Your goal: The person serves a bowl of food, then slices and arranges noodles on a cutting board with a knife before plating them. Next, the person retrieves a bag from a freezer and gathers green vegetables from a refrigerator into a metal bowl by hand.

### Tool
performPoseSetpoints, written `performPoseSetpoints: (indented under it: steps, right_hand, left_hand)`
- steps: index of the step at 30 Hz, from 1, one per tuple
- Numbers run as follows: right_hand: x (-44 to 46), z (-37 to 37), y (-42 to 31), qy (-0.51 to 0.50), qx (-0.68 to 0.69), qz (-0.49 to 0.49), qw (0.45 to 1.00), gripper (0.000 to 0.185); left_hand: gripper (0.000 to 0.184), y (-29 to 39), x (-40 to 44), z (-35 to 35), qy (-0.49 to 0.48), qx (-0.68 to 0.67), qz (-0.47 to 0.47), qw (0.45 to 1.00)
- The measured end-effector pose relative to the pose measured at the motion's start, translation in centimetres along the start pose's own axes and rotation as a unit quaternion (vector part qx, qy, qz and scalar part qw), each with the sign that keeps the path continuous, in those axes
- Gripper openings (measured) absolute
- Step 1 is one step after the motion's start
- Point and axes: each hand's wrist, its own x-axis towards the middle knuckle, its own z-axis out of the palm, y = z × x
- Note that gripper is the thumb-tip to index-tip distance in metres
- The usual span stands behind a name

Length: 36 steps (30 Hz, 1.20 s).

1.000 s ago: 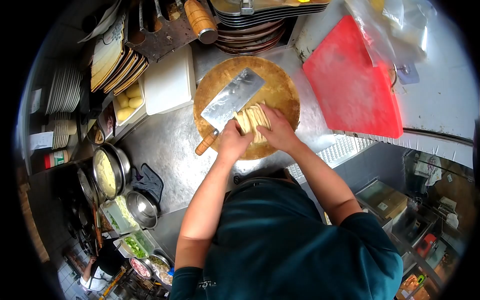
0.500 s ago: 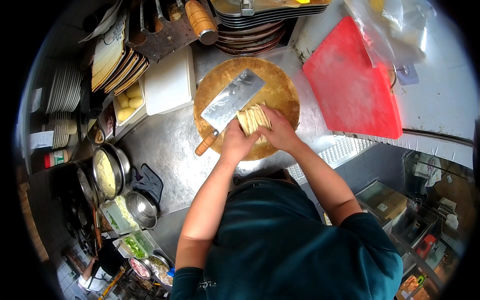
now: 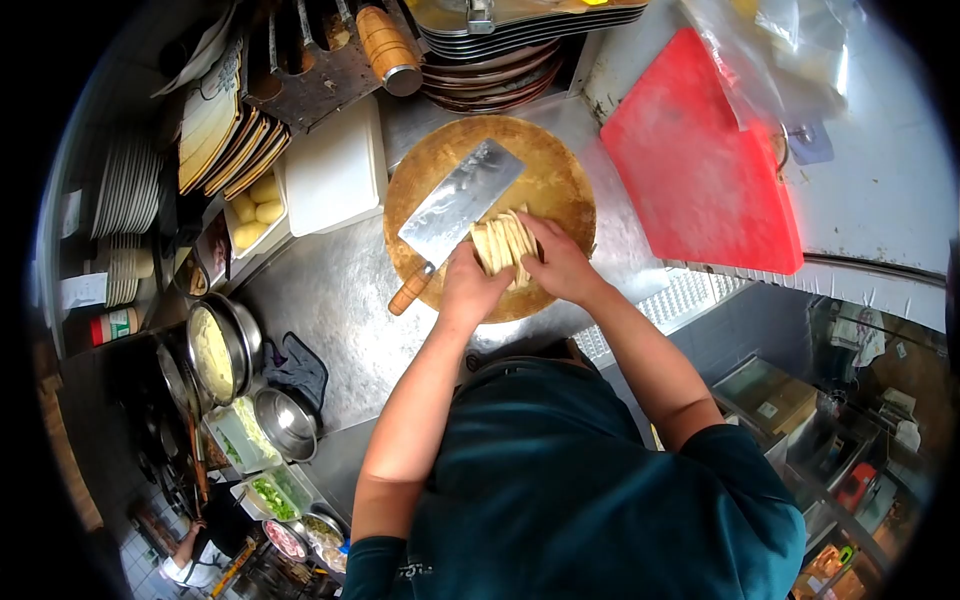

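Observation:
A bundle of pale yellow, flat sliced strips (image 3: 503, 243) lies on the round wooden chopping block (image 3: 560, 165); the frames do not show exactly what food it is. My left hand (image 3: 472, 285) grips the bundle from the left, fingers curled against its side. From the right, my right hand (image 3: 560, 260) closes around the other side, with the thumbs near each other at the front. A cleaver (image 3: 462, 200) rests flat on the block just beyond my left hand, its wooden handle sticking out over the block's left edge. Neither hand touches it.
A red cutting board (image 3: 700, 160) leans at the right. White lidded container (image 3: 335, 165), potatoes (image 3: 258, 213) and stacked plates (image 3: 490, 80) stand behind and left. Metal bowls (image 3: 285, 420), a dark cloth (image 3: 296, 370) and tubs of chopped greens (image 3: 272, 497) line the left. Another person (image 3: 195, 560) is at lower left.
The view has shifted slightly. Both hands stay around the strips, which look a little more gathered and turned; the cleaver keeps its place on the block.

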Motion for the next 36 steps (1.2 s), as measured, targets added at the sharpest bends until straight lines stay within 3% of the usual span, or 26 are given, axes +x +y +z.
performPoseSetpoints:
  steps: [8, 11, 17, 25, 36]
  right_hand:
    - [0.0, -0.2, -0.1, -0.003, 0.008, -0.003, 1.0, 0.068]
    - [0.0, -0.2, 0.1, -0.006, 0.008, 0.0, 1.0, 0.068]
    - [0.1, -0.1, 0.3, -0.005, -0.006, -0.012, 1.0, 0.069]
    - [0.1, 0.1, 0.5, 0.008, -0.035, -0.025, 0.999, 0.066]
    - [0.4, -0.2, 1.8, -0.025, 0.064, 0.023, 0.997, 0.073]
  left_hand:
    - [0.031, -1.2, -0.7, -0.9, -0.07, -0.262, -0.053, 0.961]
    - [0.027, -3.5, -0.1, -0.5, -0.071, -0.299, -0.055, 0.95]
    - [0.029, -1.9, -0.4, -1.2, -0.073, -0.254, -0.069, 0.962]
    - [0.049, 0.5, -0.9, -1.1, -0.033, -0.133, -0.03, 0.99]
    - [0.062, 2.1, -0.6, -0.5, 0.012, 0.004, 0.008, 1.0]
